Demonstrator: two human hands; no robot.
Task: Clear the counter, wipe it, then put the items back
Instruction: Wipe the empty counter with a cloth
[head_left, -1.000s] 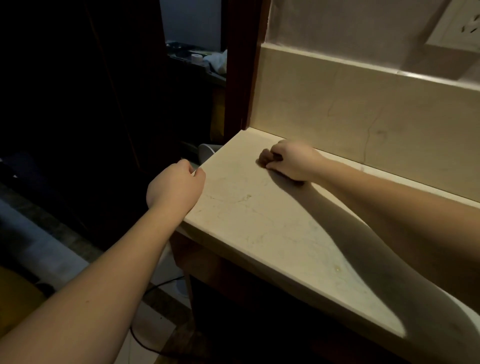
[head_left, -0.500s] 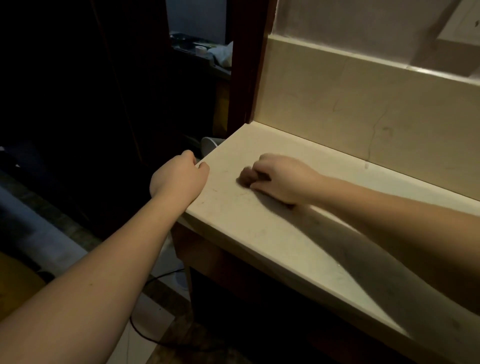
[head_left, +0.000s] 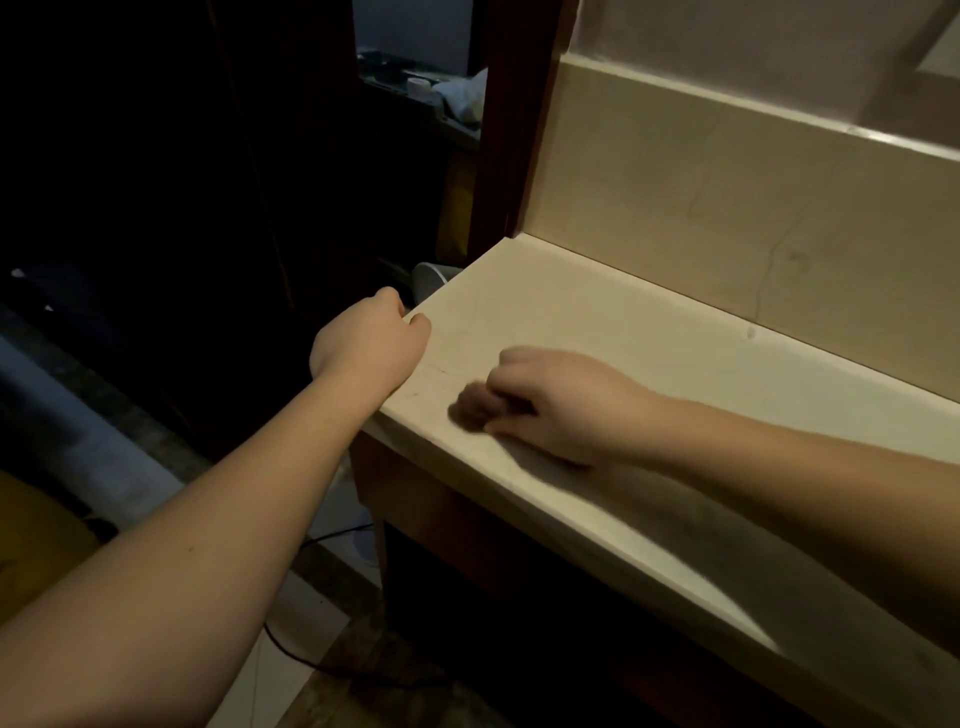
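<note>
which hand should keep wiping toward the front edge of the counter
The right hand. It grips a small dark wad, apparently the wiping cloth, on the counter near its front edge. The left hand is curled at the counter's end, apparently bracing, with no cloth visible in it.

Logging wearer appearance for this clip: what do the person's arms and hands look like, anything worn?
Both forearms are bare to the frame edge: no sleeves, gloves, watch or rings visible on the left hand or the right hand. The right hand is motion-blurred, so small details there cannot be told.
</note>
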